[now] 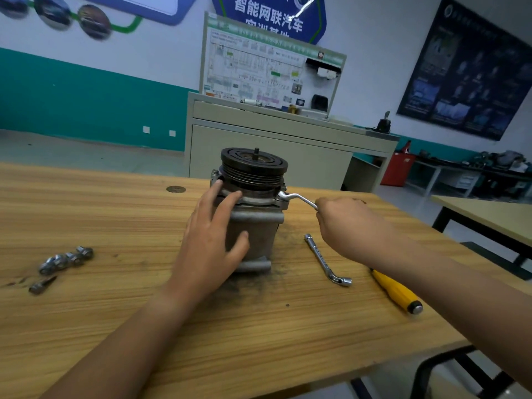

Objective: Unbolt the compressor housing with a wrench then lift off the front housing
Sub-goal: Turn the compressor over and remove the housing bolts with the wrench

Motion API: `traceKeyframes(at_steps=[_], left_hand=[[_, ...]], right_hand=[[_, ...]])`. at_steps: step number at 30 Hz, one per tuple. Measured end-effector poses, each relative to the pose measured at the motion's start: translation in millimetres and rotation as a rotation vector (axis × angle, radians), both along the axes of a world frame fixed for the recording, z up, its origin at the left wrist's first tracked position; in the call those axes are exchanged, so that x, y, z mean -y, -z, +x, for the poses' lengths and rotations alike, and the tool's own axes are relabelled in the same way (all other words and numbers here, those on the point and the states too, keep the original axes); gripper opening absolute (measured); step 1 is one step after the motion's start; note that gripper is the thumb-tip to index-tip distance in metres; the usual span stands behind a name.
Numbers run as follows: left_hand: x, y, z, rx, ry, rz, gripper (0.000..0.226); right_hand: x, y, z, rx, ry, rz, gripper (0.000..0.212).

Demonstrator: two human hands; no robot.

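Compressor [259, 234]: stands upright near the middle of the counter [259, 326], pulley [253, 165] on top
Left hand [213, 243]: fingers spread and fairly straight, pressed against the body's side, bracing it
Right hand [345, 223]: curled round the handle of the wrench [299, 198], whose head sits at the flange on the right
Handling: cast metal, probably heavy and rigid; dark grime around the base suggests greasy, slippery faces
Where to hold: brace low on the ribbed body while turning; for the lift, probably under the flange rim, not the pulley grooves
Nearby: spare wrench [325, 260], yellow screwdriver [397, 292], loose metal parts [66, 259]
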State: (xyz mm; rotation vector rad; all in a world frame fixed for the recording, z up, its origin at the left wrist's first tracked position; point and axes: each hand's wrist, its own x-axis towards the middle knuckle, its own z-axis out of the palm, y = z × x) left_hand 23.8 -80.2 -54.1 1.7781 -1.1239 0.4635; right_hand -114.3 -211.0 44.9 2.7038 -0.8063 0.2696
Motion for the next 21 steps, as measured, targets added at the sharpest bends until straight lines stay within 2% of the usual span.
traceKeyframes(at_steps=[7, 10, 11, 14, 21], left_hand=[[0.2, 0.5, 0.2, -0.001, 0.000, -0.019, 0.058], [0.4, 0.3, 0.2, -0.002, 0.006, -0.030, 0.057], [0.2, 0.1, -0.1, -0.004, 0.007, -0.033, 0.057], [-0.5, -0.3, -0.5, -0.005, 0.015, -0.033, 0.057], [-0.4, -1.2, -0.8, -0.010, 0.022, -0.041, 0.060]], right_hand=[[-31.5, -13.6, 4.2, -0.184, -0.036, -0.229, 0.014], [-35.2, -10.2, 4.7, -0.206, -0.043, -0.277, 0.010], [-30.4, -8.0, 5.2, -0.211, -0.036, -0.298, 0.016], [-12.5, -8.3, 1.3, -0.240, -0.030, -0.303, 0.030], [8.9, -26.9, 12.1, -0.328, -0.017, -0.284, 0.027]])
